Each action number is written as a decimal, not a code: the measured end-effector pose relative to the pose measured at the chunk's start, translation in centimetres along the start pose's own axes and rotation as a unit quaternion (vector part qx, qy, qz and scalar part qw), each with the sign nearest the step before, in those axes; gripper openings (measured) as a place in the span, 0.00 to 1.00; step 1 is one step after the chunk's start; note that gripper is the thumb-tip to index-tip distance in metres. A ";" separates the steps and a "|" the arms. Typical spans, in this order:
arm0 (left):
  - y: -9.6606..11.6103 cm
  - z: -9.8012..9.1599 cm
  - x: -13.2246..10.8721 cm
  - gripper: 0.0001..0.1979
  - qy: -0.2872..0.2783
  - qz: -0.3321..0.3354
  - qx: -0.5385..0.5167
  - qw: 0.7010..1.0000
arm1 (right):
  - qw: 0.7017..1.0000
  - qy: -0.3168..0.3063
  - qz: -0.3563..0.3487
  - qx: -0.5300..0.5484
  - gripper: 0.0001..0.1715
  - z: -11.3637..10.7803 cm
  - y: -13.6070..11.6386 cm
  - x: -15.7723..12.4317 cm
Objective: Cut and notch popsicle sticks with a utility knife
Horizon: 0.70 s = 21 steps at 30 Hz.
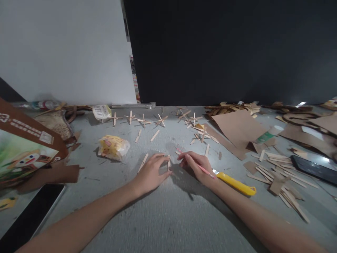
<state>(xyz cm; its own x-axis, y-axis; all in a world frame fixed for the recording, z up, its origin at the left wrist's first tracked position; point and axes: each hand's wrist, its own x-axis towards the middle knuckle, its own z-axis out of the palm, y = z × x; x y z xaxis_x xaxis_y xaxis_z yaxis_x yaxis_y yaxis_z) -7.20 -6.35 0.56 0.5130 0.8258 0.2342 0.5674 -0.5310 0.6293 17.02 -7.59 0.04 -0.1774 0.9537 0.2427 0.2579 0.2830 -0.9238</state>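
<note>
Between the thumb and fingers of my left hand [154, 170] is a short wooden stick [169, 163], lying at the middle of the grey table. My right hand [197, 165] grips a thin pink pen-like tool [206, 171], its tip pointing up and left, just right of the stick. Another notched stick [143, 162] lies left of my left hand. Beyond my hands are two loose sticks [155, 135] and a row of small crossed-stick pieces [161, 120]. A yellow cutter [236, 183] rests beside my right wrist.
A clear-and-yellow packet [113, 147] and white cup [101, 112] stand left. A phone [33, 214] and printed bag [28, 147] are nearer left. On the right are scattered sticks [292, 200], cardboard [238, 128] and another phone [314, 169]. Dark panel behind.
</note>
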 end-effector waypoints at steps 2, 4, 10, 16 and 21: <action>0.0 0.0 0.0 0.20 0.004 -0.008 -0.013 1.000 | 1.000 -0.021 0.013 -0.004 0.29 0.0 -0.3 -0.1; 0.1 -0.1 0.1 0.22 0.005 -0.006 -0.021 1.000 | 0.999 -0.037 0.015 0.015 0.28 0.0 -0.7 0.0; 0.2 -0.2 0.1 0.26 -0.012 -0.002 -0.007 1.000 | 0.998 -0.039 0.012 0.048 0.29 0.2 -1.2 0.3; 0.0 0.0 0.1 0.27 -0.008 -0.003 -0.005 1.000 | 0.999 -0.032 0.006 0.039 0.26 0.2 -0.5 0.2; 0.2 -0.1 0.1 0.28 -0.008 -0.010 -0.014 1.000 | 0.999 -0.042 0.005 0.031 0.26 0.3 0.1 0.2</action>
<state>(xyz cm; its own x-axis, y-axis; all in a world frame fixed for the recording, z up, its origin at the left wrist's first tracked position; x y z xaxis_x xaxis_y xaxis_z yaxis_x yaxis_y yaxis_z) -7.15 -6.35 0.80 0.5126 0.8328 0.2093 0.5592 -0.5087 0.6547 16.72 -7.40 -0.12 -0.2544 0.9439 0.2107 0.2011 0.2647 -0.9431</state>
